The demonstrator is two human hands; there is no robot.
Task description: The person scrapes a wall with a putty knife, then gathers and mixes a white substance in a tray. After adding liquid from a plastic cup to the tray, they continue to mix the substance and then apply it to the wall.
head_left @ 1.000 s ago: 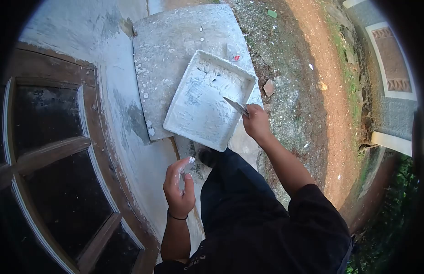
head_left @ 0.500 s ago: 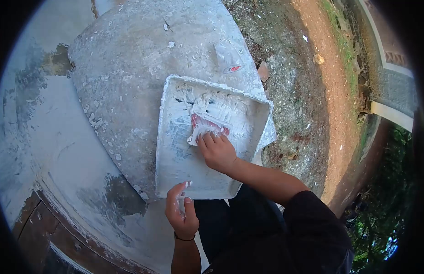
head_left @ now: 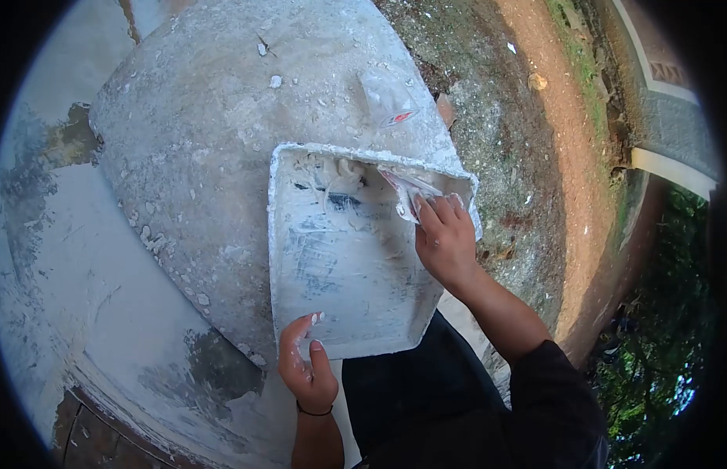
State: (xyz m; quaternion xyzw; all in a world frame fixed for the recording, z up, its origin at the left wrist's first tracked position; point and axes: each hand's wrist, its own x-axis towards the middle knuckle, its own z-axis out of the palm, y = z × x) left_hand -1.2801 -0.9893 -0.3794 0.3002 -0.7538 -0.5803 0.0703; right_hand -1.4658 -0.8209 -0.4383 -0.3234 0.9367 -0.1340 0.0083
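Coated in white paste, a shallow rectangular tray (head_left: 355,344) sits in front of me. My right hand (head_left: 445,238) grips a reddish flat plastic scraper (head_left: 408,190) smeared with the paste, at the tray's far right corner. White paste (head_left: 324,168) is heaped along the far wall, and thin streaks cover the tray floor. At the near left corner is my left hand (head_left: 307,363), its thumb and forefinger apart in a C shape with nothing between them. White paste marks its fingertips, which overlap the tray's rim in this view.
The tray rests on a large, paste-spattered grey board (head_left: 199,117). On it lies a clear plastic bag (head_left: 388,102) with a red mark. A smeared pale floor (head_left: 136,266) lies to the left; rough ground (head_left: 504,141) and a low wall (head_left: 676,133) are at the right.
My right hand has moved the scraper from mid-tray to the far right corner, and paste has been cleared from the middle. My left hand stays near the same corner.
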